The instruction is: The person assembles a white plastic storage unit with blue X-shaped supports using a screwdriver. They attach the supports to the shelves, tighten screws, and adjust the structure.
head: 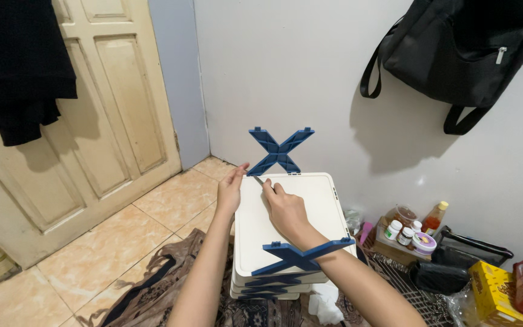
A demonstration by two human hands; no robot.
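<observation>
Shelf panel over tiled floor, beside wall.

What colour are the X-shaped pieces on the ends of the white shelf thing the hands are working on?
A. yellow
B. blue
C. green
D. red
B: the far X-shaped piece standing up behind the white panel is blue, and so is the near X-shaped piece in front of the right hand.

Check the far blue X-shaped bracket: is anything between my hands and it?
Nothing visible. The left hand already touches the far blue bracket at its lower left leg, and the right hand rests on the white panel, holding a thin tool tipped toward the bracket's base.
</observation>
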